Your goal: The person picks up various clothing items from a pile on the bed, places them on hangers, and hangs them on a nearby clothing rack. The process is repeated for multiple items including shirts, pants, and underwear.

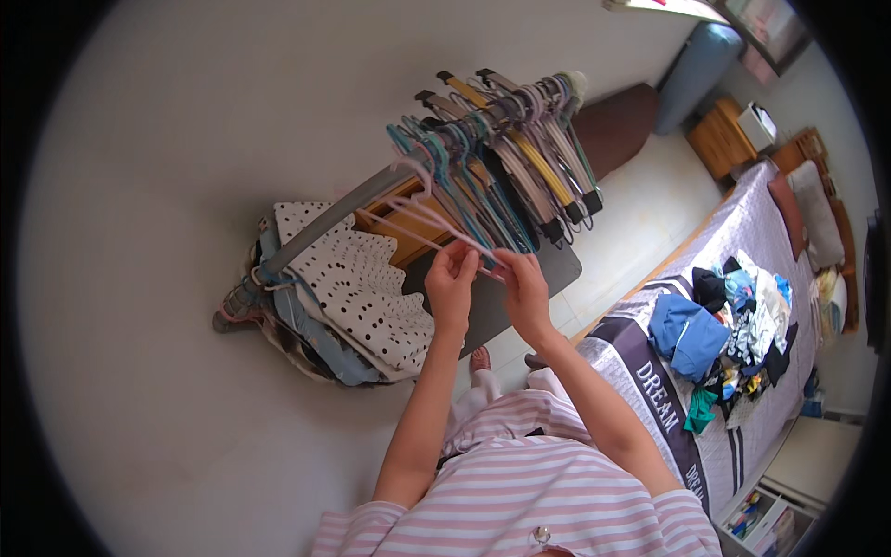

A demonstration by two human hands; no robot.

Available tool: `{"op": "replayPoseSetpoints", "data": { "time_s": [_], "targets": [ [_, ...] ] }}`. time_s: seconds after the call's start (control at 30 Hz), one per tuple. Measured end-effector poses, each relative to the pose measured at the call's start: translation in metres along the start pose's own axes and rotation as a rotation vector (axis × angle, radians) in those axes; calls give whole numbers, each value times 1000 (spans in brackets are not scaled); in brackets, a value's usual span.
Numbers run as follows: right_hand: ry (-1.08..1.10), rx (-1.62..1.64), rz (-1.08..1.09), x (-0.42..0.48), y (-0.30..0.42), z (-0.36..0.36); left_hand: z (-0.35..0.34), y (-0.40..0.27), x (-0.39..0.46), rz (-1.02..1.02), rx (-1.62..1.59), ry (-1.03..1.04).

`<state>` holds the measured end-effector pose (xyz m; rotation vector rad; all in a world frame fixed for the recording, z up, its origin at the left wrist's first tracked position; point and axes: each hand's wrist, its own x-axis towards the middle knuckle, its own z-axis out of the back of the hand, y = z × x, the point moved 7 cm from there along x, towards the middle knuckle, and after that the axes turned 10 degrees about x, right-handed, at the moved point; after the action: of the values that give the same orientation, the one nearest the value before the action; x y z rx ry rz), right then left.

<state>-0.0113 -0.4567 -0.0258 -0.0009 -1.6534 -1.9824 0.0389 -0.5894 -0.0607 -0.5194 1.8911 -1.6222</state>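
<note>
Pale pink clothes hangers are between my two hands in front of the rail, their hooks pointing up toward it. My left hand pinches their lower part with thumb and fingers. Close beside it, my right hand grips the same hangers farther right; how many there are I cannot tell. Behind them, a grey metal rail carries many hangers in teal, pink, yellow and grey, some with black clips. Toward the rail's near end hang garments, the front one a white polka-dot cloth.
To the right, a bed with a silvery cover holds a heap of clothes. Behind the rail stand a wooden cabinet and a dark grey panel. A wooden nightstand and a rolled blue object are at the back.
</note>
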Motion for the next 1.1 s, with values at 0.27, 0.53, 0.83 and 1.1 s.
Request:
{"op": "replayPoseSetpoints", "data": {
  "time_s": [0.27,0.53,0.83,1.1],
  "targets": [
    [-44,3,-145,-103,-36,85,-41,84,-65,342,-126,107],
    [-165,-134,-390,-209,-64,201,-149,141,-156,409,99,486],
    [-219,-143,-545,-268,-85,315,-275,173,-234,375,319,762],
    [-584,27,-641,-307,-91,446,-395,223,-312,446,454,1081]
  ]
}}
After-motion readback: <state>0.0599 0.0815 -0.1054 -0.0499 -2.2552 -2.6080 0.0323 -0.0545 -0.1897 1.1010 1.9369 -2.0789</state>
